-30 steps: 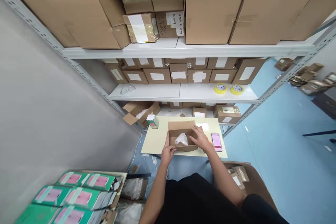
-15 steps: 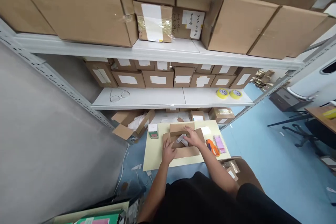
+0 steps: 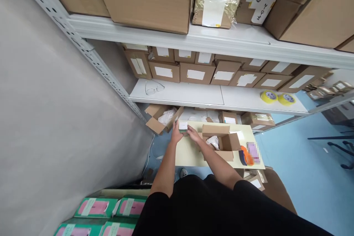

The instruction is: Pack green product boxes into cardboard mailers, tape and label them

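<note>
Small white-and-green box (image 3: 183, 125) at the far left corner of the pale yellow table (image 3: 188, 155), between two bare hands. Left hand (image 3: 176, 132) along its left side, fingers pointing away; right hand (image 3: 193, 134) at its right side, fingertips against it. Grip: box held between both, spread narrow, about its width. Cannot tell whether its base is off the tabletop.

Edges: table's left edge just beside the left hand; flaps of an open carton (image 3: 156, 125) close past it. Pale tabletop runs from the hands to the near edge, a strip of open room. On the right, room is tighter: right forearm crosses the left side of the open cardboard box (image 3: 225, 156).

Materials: that box plain brown corrugated, rectangular, flaps spread, crumpled white wrapping (image 3: 212, 142) inside. Right of it, a curved orange-and-dark tool (image 3: 246, 156), beside a pixelated lilac rectangle (image 3: 253, 152). Above, a smooth white metal shelf (image 3: 179, 94) with thin-framed eyeglasses (image 3: 155, 89) and two round yellow tape rolls (image 3: 269, 96).
</note>
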A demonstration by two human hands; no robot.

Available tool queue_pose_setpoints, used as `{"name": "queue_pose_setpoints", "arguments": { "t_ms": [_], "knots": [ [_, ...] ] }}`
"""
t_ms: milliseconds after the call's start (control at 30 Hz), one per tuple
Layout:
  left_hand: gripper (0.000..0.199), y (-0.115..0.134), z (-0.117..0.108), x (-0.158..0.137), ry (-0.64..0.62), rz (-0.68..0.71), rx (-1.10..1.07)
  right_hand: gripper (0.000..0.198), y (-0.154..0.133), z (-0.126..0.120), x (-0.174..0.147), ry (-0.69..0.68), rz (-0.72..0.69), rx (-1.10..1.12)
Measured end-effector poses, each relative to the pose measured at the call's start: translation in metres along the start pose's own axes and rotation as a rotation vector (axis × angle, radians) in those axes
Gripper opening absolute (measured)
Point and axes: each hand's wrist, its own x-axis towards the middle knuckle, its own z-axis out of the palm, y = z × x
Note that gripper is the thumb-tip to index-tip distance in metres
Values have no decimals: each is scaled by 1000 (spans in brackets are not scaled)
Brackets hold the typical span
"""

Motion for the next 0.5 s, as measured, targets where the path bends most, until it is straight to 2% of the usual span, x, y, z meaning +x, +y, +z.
{"name": "queue_pose_setpoints", "arguments": {
  "t_ms": [100, 200, 267, 333, 400, 500],
  "knots": [
    [107, -11, -13, 3, -63, 14, 62, 72, 6, 23, 6, -69, -39, 28],
    [85, -16, -22, 1, -111, 19, 155, 73, 13, 25, 5, -102, -10, 36],
    [69, -12, -27, 2, -134, 17, 190, 72, 15, 18, 4, -120, -3, 45],
    [61, -2, -35, 3, -153, 14, 236, 73, 13, 8, 3, -148, -18, 49],
    [59, 10, -46, 5, -176, 28, 295, 75, 8, -3, 2, -156, -44, 30],
    [63, 30, -70, 3, -188, 105, 329, 81, -3, -22, -3, -83, -92, -53]
  ]
}}
